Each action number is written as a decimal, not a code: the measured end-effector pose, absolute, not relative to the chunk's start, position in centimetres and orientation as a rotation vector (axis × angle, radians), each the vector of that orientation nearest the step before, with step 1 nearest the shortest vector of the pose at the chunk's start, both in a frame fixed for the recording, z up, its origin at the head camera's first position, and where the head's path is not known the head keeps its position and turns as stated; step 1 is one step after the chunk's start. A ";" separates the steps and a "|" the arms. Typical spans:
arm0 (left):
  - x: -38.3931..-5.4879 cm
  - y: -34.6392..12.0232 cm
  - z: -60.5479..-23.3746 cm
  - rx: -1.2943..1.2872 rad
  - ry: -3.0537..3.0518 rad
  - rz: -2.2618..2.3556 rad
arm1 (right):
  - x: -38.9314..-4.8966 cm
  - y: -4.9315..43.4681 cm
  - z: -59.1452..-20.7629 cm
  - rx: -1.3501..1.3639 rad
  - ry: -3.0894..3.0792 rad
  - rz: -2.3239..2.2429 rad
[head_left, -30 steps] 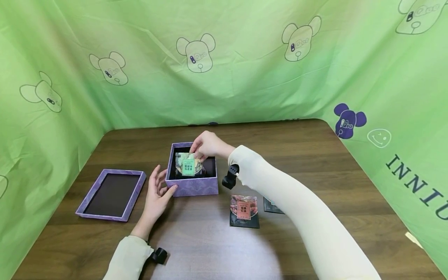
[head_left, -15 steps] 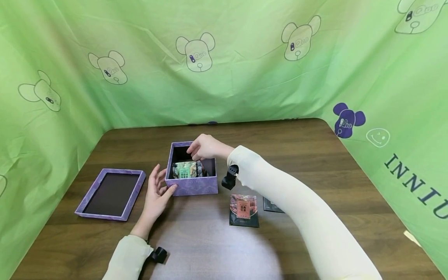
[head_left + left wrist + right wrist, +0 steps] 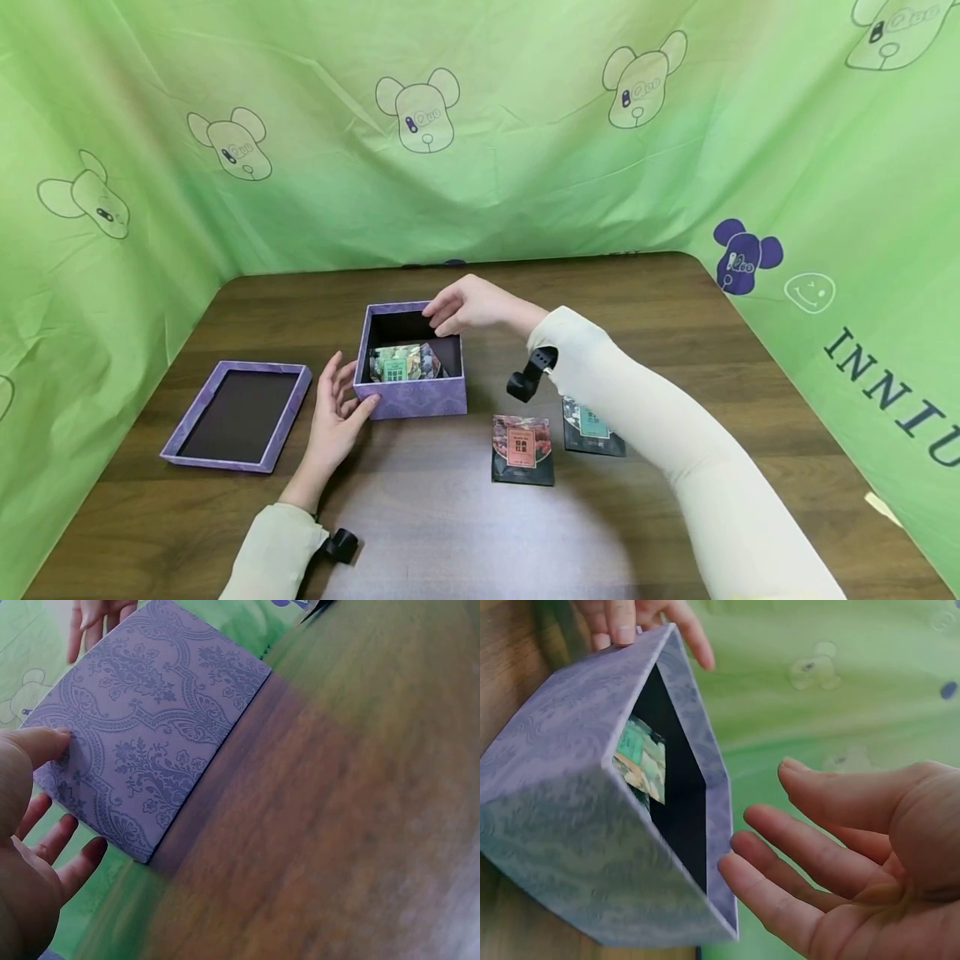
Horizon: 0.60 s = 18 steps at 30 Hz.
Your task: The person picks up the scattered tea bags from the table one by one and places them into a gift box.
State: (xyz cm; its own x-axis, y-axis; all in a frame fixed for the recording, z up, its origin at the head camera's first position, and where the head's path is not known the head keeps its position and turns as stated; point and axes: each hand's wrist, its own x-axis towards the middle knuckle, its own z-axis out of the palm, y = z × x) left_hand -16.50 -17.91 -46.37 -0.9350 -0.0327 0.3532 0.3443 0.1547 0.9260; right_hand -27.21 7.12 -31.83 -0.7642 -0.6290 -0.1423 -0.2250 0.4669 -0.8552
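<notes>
A purple patterned cardboard box [image 3: 410,398] stands uncovered on the table. My left hand [image 3: 336,419] holds its near left corner, thumb on the front wall and fingers along the left side. In the left wrist view that thumb [image 3: 46,742] presses the patterned face. Inside, a green-labelled tea sachet [image 3: 396,365] leans near the front wall, its lower part hidden; a darker sachet edge shows beside it. My right hand [image 3: 476,304] hovers over the box's back right rim, holding nothing. In the right wrist view, its fingers [image 3: 780,900] are spread apart from the box.
The purple lid [image 3: 236,417] lies inside-up at the left. Right of the box lie a red-labelled sachet [image 3: 522,450] and a teal-labelled sachet [image 3: 592,429], the latter partly under the right sleeve. A green printed curtain [image 3: 480,167] surrounds the wooden table [image 3: 442,517].
The green-labelled sachet went down into the box and my right hand let it go, then drew back up and right. More of the teal-labelled sachet shows. My left hand stayed put.
</notes>
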 end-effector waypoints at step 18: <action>-16.6 -18.0 -46.5 -0.304 -2.153 -1.843 | -24.7 18.2 -35.6 -0.410 2.153 -1.580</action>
State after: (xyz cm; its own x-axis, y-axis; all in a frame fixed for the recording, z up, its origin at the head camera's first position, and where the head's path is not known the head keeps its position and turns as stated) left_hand -16.55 -18.00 -46.50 -0.9356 -0.0279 0.3521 0.3436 0.1591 0.9256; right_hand -24.65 18.17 -35.57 -0.8612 -0.4791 -0.1699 0.0184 0.3047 -0.9523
